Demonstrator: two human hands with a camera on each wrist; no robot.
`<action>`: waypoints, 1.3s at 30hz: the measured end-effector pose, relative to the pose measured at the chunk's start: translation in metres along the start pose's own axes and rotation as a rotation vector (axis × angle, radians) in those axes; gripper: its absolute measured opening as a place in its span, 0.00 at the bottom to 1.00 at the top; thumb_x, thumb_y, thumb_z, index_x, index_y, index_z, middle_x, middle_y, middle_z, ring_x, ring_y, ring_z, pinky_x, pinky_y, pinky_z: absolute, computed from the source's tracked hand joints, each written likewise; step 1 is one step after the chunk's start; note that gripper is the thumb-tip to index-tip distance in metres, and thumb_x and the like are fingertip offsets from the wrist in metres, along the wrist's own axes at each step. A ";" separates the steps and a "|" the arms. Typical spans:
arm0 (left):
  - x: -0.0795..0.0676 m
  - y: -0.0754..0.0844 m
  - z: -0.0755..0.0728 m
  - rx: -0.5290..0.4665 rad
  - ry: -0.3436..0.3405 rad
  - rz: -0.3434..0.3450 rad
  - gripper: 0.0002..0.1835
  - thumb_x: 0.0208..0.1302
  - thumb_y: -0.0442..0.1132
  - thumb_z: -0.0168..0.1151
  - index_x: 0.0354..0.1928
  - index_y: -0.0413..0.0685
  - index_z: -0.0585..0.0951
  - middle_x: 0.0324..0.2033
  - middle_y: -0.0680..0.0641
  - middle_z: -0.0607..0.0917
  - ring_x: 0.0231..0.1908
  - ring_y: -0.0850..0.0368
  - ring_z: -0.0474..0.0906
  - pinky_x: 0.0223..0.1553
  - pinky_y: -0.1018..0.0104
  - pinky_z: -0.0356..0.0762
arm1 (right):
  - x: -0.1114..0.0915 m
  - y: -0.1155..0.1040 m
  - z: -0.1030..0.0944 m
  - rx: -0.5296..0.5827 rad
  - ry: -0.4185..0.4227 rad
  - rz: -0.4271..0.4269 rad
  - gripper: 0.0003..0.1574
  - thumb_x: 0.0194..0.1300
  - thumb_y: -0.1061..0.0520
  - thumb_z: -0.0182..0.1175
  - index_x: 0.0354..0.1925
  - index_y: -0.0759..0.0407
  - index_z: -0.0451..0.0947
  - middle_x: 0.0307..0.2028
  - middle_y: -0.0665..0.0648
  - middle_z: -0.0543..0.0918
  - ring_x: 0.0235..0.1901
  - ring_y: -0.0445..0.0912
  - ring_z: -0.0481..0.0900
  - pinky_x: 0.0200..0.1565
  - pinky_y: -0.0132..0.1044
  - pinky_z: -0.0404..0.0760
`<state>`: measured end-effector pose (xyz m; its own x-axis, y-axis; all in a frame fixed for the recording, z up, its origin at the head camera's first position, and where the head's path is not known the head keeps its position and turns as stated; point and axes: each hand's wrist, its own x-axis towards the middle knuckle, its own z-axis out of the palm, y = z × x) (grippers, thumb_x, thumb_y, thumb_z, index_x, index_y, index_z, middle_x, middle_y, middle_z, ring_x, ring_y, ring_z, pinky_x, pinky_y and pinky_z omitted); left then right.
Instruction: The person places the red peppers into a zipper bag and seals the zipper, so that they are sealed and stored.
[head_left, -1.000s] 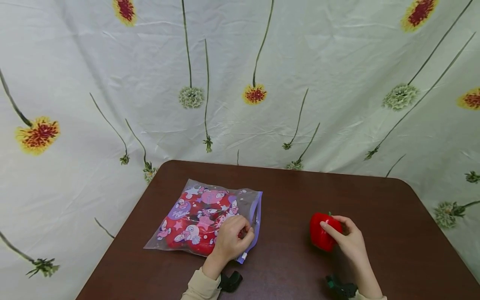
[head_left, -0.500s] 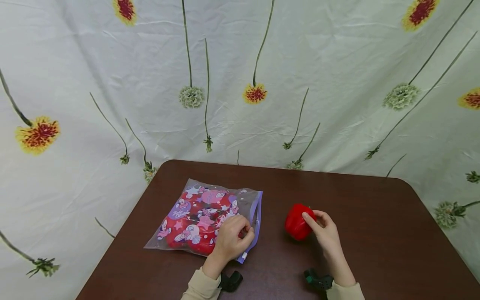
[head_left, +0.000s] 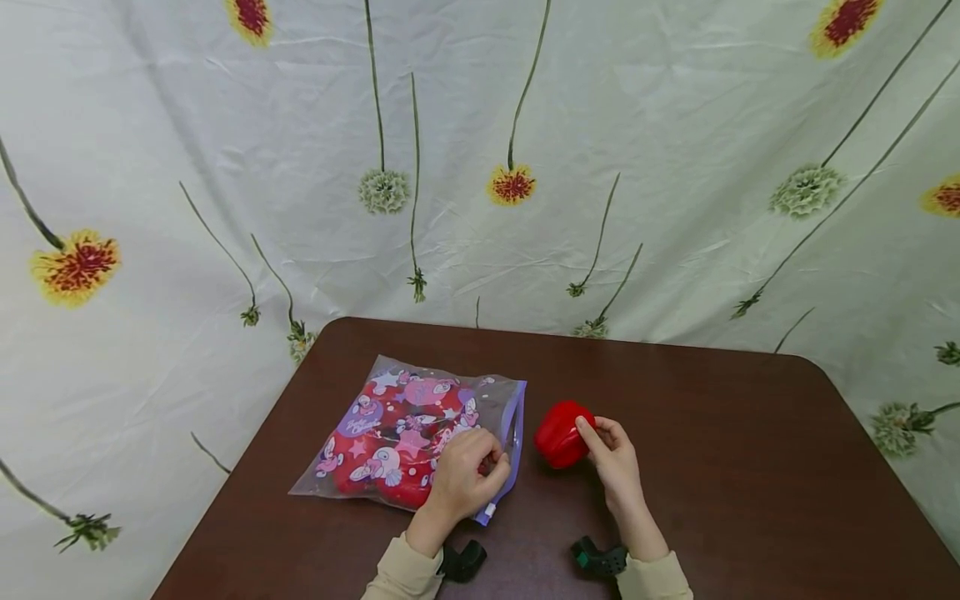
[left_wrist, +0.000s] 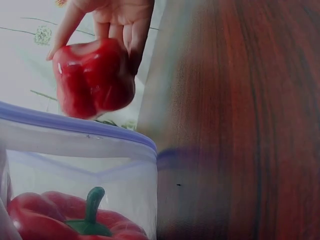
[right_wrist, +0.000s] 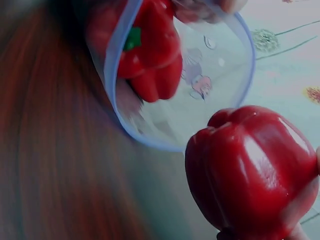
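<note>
A red bell pepper (head_left: 558,434) is held between the thumb and fingers of my right hand (head_left: 618,471), just right of the bag's mouth. My left hand (head_left: 461,475), fingers curled, grips the upper edge of a clear zip bag (head_left: 411,440) printed with pink cartoon figures and stars. The purple-edged mouth (right_wrist: 114,95) gapes in the right wrist view, facing the held pepper. Inside the bag lies another red bell pepper (left_wrist: 45,212), its green stem (left_wrist: 93,202) showing in the left wrist view. More red shows through the printed side.
The bag lies on the left part of a dark brown table (head_left: 720,433) with rounded far corners. Behind the table hangs a pale cloth (head_left: 465,100) with a flower print. A black wrist device (head_left: 462,561) sits at the left wrist, another (head_left: 597,557) at the right.
The right hand has carried the red bell pepper leftward across the table, up close to the bag's mouth. My left hand and the bag stay where they were.
</note>
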<state>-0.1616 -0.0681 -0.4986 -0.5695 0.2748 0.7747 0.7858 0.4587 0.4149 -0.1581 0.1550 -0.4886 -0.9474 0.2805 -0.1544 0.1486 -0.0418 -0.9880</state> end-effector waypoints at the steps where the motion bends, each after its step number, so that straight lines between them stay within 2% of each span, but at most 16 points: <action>1: 0.000 0.000 0.000 -0.001 0.001 0.001 0.06 0.48 0.37 0.62 0.22 0.53 0.73 0.18 0.56 0.74 0.20 0.65 0.67 0.25 0.78 0.66 | 0.000 0.001 0.003 0.016 0.003 0.001 0.27 0.61 0.48 0.62 0.49 0.65 0.69 0.39 0.53 0.78 0.36 0.42 0.75 0.38 0.30 0.77; 9: 0.001 0.001 0.000 0.005 -0.015 -0.024 0.07 0.48 0.37 0.62 0.22 0.53 0.73 0.18 0.57 0.74 0.20 0.65 0.66 0.25 0.78 0.67 | -0.002 0.005 0.021 0.100 0.007 0.011 0.26 0.59 0.48 0.64 0.47 0.64 0.70 0.36 0.51 0.80 0.34 0.41 0.76 0.38 0.30 0.77; 20: 0.001 0.002 -0.002 -0.002 -0.035 -0.063 0.07 0.48 0.38 0.64 0.22 0.53 0.74 0.19 0.58 0.74 0.21 0.66 0.66 0.25 0.77 0.67 | -0.004 0.010 0.032 0.089 0.016 0.004 0.30 0.58 0.48 0.64 0.51 0.66 0.70 0.41 0.56 0.80 0.37 0.41 0.77 0.42 0.29 0.77; 30: 0.000 0.001 -0.001 -0.003 -0.023 -0.046 0.06 0.48 0.37 0.64 0.22 0.52 0.75 0.19 0.57 0.75 0.21 0.66 0.67 0.25 0.77 0.68 | -0.007 0.014 0.038 0.103 -0.011 -0.002 0.31 0.55 0.49 0.67 0.49 0.67 0.71 0.40 0.57 0.78 0.36 0.41 0.78 0.41 0.32 0.79; 39: 0.000 0.002 -0.001 -0.013 -0.031 -0.058 0.06 0.47 0.36 0.65 0.23 0.52 0.76 0.20 0.57 0.77 0.22 0.66 0.68 0.26 0.76 0.70 | -0.009 0.014 0.041 0.070 -0.053 -0.007 0.27 0.58 0.54 0.65 0.51 0.67 0.70 0.42 0.56 0.78 0.42 0.42 0.77 0.43 0.27 0.75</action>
<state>-0.1595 -0.0684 -0.4974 -0.6213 0.2738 0.7342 0.7542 0.4633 0.4654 -0.1593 0.1128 -0.5008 -0.9623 0.2300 -0.1454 0.1233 -0.1075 -0.9865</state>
